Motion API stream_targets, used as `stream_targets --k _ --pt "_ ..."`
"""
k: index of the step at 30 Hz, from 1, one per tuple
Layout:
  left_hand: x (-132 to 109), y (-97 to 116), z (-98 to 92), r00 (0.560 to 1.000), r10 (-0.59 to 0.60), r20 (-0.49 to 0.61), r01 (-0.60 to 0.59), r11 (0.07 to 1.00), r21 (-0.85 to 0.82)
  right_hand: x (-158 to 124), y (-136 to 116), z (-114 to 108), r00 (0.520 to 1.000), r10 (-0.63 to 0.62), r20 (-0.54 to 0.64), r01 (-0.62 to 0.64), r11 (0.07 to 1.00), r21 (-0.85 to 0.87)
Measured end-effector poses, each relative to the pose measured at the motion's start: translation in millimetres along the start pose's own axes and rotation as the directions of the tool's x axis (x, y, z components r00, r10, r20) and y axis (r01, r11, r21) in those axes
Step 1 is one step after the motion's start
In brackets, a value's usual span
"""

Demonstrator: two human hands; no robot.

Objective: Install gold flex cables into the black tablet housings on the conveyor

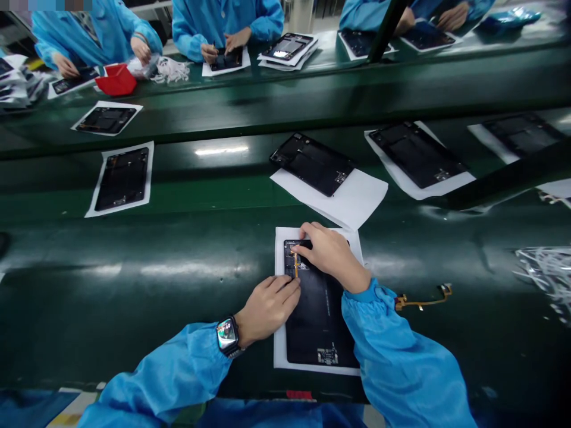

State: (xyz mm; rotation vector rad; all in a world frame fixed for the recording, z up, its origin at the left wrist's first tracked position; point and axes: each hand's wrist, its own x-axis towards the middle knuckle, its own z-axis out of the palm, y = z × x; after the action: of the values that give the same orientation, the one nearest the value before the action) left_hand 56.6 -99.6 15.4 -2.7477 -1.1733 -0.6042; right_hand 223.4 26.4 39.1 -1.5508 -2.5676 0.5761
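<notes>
Right hand [332, 255]: thumb and forefinger parted, thumb at upper end of orange strip [296, 266]. Left hand [270, 306]: fingers half curled, tips by its lower end; can't tell if pinching. Strip lies between hands, at upper left corner of black housing [310, 324].
</notes>
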Motion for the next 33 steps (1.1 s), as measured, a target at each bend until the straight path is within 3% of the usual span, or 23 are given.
stream_targets --k 7,13,19,23,29,33 --pt "-2 -1 1.1 0.999 0.008 0.042 -0.007 0.999 -0.043 -2 0 -3 1.0 0.007 0.005 -0.007 1.0 -0.007" --pt "-3 -11 -5.5 0.993 -0.042 0.108 0.062 0.981 -0.183 -26 2 -20 0.992 -0.118 0.051 0.105 0.973 0.203" --pt "0 -14 -15.7 0.973 -0.018 0.231 0.056 0.986 -0.16 -66 -7 -32 0.997 0.001 0.078 -0.025 0.951 0.307" --pt "-6 -12 -18.5 0.967 0.021 0.253 0.025 0.984 -0.176 -92 -10 -27 0.997 0.065 0.047 -0.075 0.968 0.239" --pt "-15 -12 -17.1 0.967 0.028 0.252 0.027 0.976 -0.215 -113 -25 -9 0.998 -0.062 -0.012 0.064 0.977 0.204" --pt "-22 -11 -18.0 0.979 0.043 0.199 0.018 0.955 -0.297 -108 -41 -3 0.992 -0.102 0.068 0.101 0.995 0.02"
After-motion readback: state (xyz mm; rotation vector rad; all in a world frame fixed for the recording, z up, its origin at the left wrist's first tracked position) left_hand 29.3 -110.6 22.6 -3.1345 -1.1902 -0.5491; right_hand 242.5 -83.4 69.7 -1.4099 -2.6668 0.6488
